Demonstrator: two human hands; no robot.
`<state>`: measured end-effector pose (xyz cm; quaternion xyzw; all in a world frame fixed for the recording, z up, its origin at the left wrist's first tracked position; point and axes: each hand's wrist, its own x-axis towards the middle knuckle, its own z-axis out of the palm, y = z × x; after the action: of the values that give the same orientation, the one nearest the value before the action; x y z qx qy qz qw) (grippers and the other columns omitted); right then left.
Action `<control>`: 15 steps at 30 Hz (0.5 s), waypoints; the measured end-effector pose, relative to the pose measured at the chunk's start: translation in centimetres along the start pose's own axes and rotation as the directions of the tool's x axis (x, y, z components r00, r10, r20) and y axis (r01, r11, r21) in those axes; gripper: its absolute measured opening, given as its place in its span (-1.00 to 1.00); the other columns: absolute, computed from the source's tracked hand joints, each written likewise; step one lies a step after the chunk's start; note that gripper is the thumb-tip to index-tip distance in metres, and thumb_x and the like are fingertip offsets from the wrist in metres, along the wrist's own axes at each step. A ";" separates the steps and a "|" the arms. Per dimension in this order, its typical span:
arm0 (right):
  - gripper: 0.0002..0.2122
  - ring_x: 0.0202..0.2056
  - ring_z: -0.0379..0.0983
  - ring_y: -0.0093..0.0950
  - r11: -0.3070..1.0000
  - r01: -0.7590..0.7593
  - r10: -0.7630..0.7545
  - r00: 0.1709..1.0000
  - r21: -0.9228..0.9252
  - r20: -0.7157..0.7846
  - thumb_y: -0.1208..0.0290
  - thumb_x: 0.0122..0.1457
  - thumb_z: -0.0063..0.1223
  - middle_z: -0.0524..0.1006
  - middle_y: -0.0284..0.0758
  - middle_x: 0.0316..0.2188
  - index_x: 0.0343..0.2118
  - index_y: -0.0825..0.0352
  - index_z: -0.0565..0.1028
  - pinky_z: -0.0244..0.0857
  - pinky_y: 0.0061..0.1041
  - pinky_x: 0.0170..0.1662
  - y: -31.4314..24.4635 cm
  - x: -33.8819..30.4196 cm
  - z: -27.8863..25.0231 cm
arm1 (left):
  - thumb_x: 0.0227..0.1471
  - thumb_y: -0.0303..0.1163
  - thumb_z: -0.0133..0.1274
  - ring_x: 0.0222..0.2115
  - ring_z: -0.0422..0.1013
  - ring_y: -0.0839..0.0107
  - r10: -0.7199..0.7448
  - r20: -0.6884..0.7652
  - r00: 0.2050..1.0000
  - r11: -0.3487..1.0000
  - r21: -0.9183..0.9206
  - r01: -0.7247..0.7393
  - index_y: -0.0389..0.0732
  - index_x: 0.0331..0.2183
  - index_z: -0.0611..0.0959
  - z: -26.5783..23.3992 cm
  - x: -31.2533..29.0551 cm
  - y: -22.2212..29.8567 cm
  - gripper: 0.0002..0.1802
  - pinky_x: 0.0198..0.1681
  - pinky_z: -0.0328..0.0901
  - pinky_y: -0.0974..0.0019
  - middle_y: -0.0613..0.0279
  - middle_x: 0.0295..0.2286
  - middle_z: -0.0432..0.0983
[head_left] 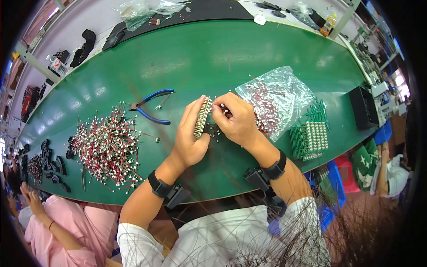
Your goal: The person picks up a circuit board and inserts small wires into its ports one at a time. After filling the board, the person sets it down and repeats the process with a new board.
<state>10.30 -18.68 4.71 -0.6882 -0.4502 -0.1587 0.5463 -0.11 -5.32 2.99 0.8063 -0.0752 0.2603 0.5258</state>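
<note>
My left hand (pixel 186 139) is wrapped round a narrow panel (pixel 203 118) lined with rows of small pale connectors, holding it tilted above the green table. Close against the panel's right side, my right hand (pixel 236 119) has its fingers pinched together; whatever lies between the fingertips is too small to make out. Red wires with white ends show beneath the right hand. Beyond it, a clear plastic bag (pixel 287 86) lies over more of these red wires. To the left of my hands rests a pair of blue-handled cutters (pixel 152 119), jaws pointing left.
A heap of red and black wires with white connectors (pixel 106 149) spreads on the left. Black curved parts (pixel 55 164) lie farther left. At right are stacked green panels (pixel 313 137), green strips (pixel 316 111) and a black bin (pixel 362 107). A person in pink (pixel 66 231) sits at lower left.
</note>
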 end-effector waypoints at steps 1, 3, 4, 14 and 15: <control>-0.95 -0.63 0.41 -0.51 1.000 -0.001 0.001 1.000 0.001 -0.007 0.61 0.08 0.13 0.49 -0.27 -0.54 -0.38 0.40 0.51 0.27 -0.52 -0.56 -0.1 0.0 0.0 | -0.27 -0.70 -0.13 0.14 0.26 -0.06 -0.002 0.000 1.000 1.000 0.001 0.002 -0.46 0.21 0.27 0.0 0.0 0.0 -0.14 0.24 0.14 0.14 -0.21 0.11 0.27; -0.95 -0.63 0.42 -0.51 1.000 -0.002 0.002 1.000 0.002 -0.011 0.61 0.08 0.14 0.50 -0.27 -0.54 -0.38 0.40 0.51 0.27 -0.53 -0.56 0.1 -0.2 0.1 | -0.25 -0.71 -0.10 0.14 0.26 -0.08 0.015 0.013 1.000 1.000 0.021 -0.015 -0.46 0.21 0.27 0.0 0.0 -0.1 -0.16 0.24 0.14 0.12 -0.22 0.11 0.26; -0.95 -0.63 0.42 -0.52 1.000 -0.002 0.002 1.000 0.005 -0.015 0.61 0.09 0.14 0.50 -0.27 -0.54 -0.38 0.40 0.51 0.28 -0.53 -0.56 0.2 -0.2 0.2 | -0.25 -0.71 -0.10 0.14 0.26 -0.08 0.016 0.014 1.000 1.000 0.020 -0.016 -0.46 0.21 0.27 0.1 0.1 -0.1 -0.16 0.24 0.14 0.12 -0.22 0.11 0.26; -0.94 -0.63 0.44 -0.53 1.000 -0.020 0.020 1.000 -0.011 0.003 0.59 0.12 0.17 0.52 -0.27 -0.56 -0.39 0.40 0.50 0.28 -0.53 -0.58 0.4 -0.3 0.1 | -0.22 -0.71 -0.08 0.16 0.21 -0.15 0.064 0.085 0.994 0.990 0.117 -0.074 -0.46 0.24 0.19 -0.3 0.1 -0.1 -0.12 0.26 0.11 0.08 -0.26 0.14 0.21; -0.94 -0.63 0.44 -0.54 1.000 -0.011 0.011 1.000 -0.010 0.013 0.59 0.12 0.17 0.52 -0.27 -0.56 -0.39 0.40 0.50 0.28 -0.53 -0.58 0.5 -0.3 0.1 | -0.22 -0.71 -0.09 0.16 0.22 -0.15 0.054 0.083 0.995 0.992 0.109 -0.063 -0.45 0.24 0.20 -0.3 0.1 0.0 -0.12 0.26 0.11 0.08 -0.26 0.14 0.22</control>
<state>10.47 -18.76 4.17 -0.6944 -0.4490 -0.1535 0.5410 -0.10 -5.04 3.12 0.8415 -0.1052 0.2469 0.4688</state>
